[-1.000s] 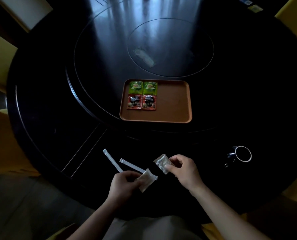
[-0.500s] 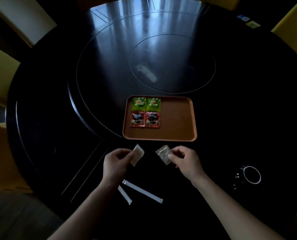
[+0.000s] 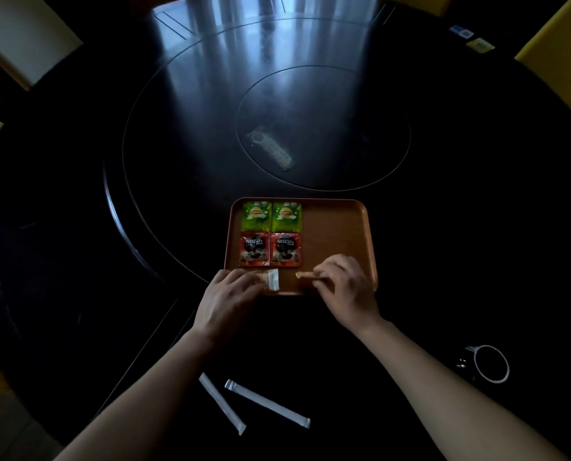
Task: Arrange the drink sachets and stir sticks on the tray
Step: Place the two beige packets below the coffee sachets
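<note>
An orange-brown tray lies on the dark round table. Two green Lipton sachets fill its far left corner, with two red Nescafe sachets just below them. My left hand rests at the tray's near edge, holding a small white sachet below the red ones. My right hand is over the tray's near part, holding another pale sachet that is mostly hidden by its fingers. Two white wrapped stir sticks lie on the table between my forearms.
A dark mug with a white rim stands at the near right. A clear flat object lies on the table's centre disc. Yellow chairs surround the table, and small packets sit at the far right edge.
Both hands have carried their white sachets forward from the table's near edge onto the tray's near row. The view has tilted, so the stir sticks now lie behind my hands.
</note>
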The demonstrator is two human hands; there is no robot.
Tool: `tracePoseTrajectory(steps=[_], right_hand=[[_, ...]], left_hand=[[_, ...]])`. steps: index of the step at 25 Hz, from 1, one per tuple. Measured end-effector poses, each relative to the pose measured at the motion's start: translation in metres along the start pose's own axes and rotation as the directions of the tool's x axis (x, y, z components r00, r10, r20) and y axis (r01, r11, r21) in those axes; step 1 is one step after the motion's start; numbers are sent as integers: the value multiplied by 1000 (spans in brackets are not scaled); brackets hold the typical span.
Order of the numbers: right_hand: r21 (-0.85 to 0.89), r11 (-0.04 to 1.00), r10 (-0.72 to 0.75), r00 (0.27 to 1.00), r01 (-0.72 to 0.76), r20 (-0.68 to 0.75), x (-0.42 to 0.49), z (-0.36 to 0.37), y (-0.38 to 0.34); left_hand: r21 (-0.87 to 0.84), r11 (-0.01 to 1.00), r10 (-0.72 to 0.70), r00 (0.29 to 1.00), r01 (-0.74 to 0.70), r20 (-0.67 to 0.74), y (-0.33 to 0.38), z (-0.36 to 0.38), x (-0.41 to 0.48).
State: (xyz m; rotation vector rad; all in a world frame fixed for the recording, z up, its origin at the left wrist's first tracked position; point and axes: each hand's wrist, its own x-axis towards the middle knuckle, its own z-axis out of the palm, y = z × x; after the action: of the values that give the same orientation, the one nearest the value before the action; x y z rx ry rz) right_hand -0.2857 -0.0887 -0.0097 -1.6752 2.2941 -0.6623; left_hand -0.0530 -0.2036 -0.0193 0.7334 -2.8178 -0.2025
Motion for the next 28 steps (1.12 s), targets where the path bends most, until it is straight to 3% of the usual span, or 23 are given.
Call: tracePoseTrajectory(steps=[2, 7, 13, 22, 28], right_hand=[[23, 999, -39, 998, 38, 48, -12, 4, 9], [35, 999, 30, 998, -28, -52, -10, 2, 13], [-184, 964, 204, 978, -194, 39, 2, 10, 2], [-151, 940, 314, 949, -307, 23, 7, 13, -6], [-129, 941, 327, 939, -314, 103, 18, 18, -14]], left_hand=[[-13, 1000, -11, 1000, 11, 5, -5, 3, -10], [-133, 981, -148, 989, 144, -26, -1, 9, -15], [-19, 992, -123, 984, 126, 127, 10, 16, -14], [0, 986, -165, 980, 166, 108, 12, 13, -17], [5, 984, -179, 976, 180, 124, 11, 16, -16]])
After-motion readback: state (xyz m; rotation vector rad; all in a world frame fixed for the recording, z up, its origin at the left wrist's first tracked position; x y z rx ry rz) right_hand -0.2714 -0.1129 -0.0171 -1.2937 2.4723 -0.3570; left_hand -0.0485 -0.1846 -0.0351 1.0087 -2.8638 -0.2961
